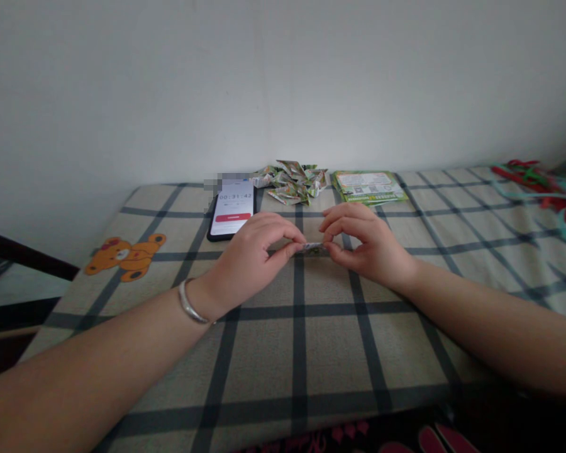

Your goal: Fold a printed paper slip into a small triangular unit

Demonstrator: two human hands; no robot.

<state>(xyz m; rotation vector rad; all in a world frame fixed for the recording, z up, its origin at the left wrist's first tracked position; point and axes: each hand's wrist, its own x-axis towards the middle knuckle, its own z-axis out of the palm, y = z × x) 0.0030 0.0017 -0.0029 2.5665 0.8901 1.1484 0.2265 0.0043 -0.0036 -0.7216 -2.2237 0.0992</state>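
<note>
Between my two hands is a small strip of folded printed paper (314,248), held just above the checked tablecloth (268,352). My left hand (266,248) pinches its left end between thumb and fingertips; a silver bangle (192,303) circles that wrist. On the other end, the thumb and forefinger of my right hand (363,242) are closed, with the remaining fingers curled above. Behind my hands lies a pile of folded green printed paper pieces (292,182). To the right of the pile rests a stack of flat green printed sheets (370,187).
A phone (232,207) with a running timer lies behind my left hand. An orange bear-shaped cutout (126,257) sits at the table's left. Red and teal ribbons (547,189) are heaped at the far right. A white wall (283,82) stands behind the table.
</note>
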